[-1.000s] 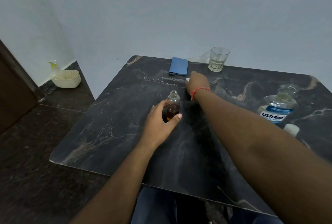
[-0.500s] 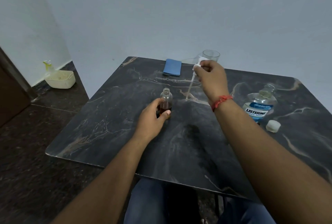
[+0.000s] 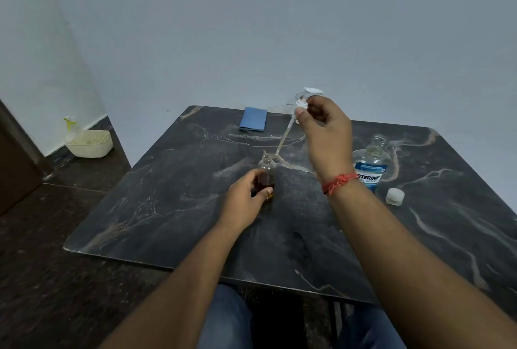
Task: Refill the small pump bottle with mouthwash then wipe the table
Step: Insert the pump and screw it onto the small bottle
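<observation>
- Two hands share the job: the left hand point(image 3: 242, 200) curls round the small pump bottle point(image 3: 267, 178), upright mid-table point(image 3: 173, 209) with amber liquid in its lower part.
- The right hand point(image 3: 326, 132) pinches the white pump head point(image 3: 306, 99), its dip tube point(image 3: 284, 137) slanting down, tip just beside the open neck.
- Refitting the pump looks like the step in hand (filling apparently over).
- Next: steer the tube into the neck, seat and twist.
- The mouthwash bottle point(image 3: 370, 165) stands uncapped, cap point(image 3: 395, 196) beside it; a blue cloth point(image 3: 253, 118) waits.
</observation>
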`<action>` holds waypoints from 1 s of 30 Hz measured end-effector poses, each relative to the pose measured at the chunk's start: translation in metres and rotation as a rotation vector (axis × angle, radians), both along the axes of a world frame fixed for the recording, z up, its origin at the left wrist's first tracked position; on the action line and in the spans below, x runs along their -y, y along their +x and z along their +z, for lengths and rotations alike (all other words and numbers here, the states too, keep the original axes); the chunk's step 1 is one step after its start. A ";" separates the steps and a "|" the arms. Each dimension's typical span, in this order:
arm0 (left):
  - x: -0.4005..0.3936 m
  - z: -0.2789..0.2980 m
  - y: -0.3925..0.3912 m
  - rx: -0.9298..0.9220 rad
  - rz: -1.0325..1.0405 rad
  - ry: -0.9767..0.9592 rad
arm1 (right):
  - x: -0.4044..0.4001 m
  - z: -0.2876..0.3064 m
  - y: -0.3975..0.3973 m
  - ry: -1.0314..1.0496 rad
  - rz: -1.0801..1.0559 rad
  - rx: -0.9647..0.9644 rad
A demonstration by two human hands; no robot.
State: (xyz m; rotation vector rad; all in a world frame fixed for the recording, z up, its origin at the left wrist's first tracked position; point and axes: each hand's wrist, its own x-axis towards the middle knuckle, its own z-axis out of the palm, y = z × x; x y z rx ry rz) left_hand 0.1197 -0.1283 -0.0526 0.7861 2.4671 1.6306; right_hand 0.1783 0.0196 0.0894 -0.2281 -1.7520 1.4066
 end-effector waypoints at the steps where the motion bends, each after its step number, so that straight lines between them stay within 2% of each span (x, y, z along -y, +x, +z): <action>1: 0.000 0.000 -0.001 0.002 -0.002 0.000 | 0.001 0.001 0.001 0.015 0.004 -0.001; 13: 0.001 0.001 0.000 0.015 -0.009 -0.001 | 0.013 -0.003 -0.008 0.164 0.026 0.144; 23: -0.001 -0.004 -0.004 -0.014 -0.020 0.036 | 0.020 -0.053 -0.004 0.226 0.120 0.352; 30: 0.000 -0.002 -0.002 -0.005 -0.042 0.069 | 0.026 -0.070 -0.007 0.161 0.110 0.333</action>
